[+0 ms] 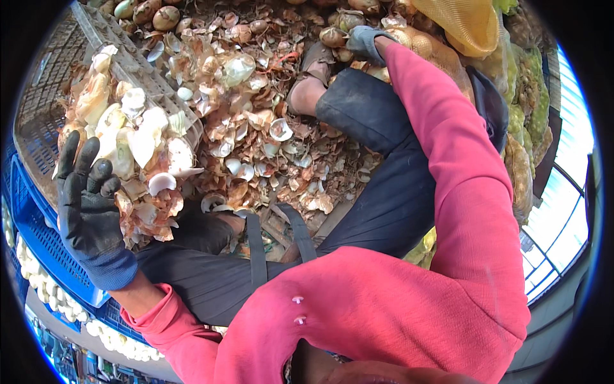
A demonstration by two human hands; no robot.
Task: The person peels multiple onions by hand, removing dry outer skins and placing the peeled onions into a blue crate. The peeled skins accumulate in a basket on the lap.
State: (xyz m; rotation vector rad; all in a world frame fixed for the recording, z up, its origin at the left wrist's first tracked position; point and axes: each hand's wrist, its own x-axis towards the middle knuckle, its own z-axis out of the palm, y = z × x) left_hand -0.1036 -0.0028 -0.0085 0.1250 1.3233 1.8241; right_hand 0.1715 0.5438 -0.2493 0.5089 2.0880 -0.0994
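Note:
My left hand (pixel 91 201), in a black-palmed glove with a blue cuff, is raised palm up with its fingers apart and nothing in it. It is beside a heap of onion skins and pale peeled layers (pixel 144 139) on a grey plastic crate. My right hand (pixel 365 42), in a grey glove, reaches out to unpeeled onions (pixel 332 36) near the top; its fingertips are partly hidden, and whether it grips one is unclear. Netted onions (pixel 422 45) lie beside the right wrist.
Loose onion skins (pixel 249 120) cover the ground around my foot. The grey crate (pixel 41 144) stands at the left, with a blue plastic crate (pixel 53 245) and rows of peeled onions (pixel 48 288) beyond. A yellow mesh bag (pixel 465 24) and green mesh sacks (pixel 532 101) are at the right.

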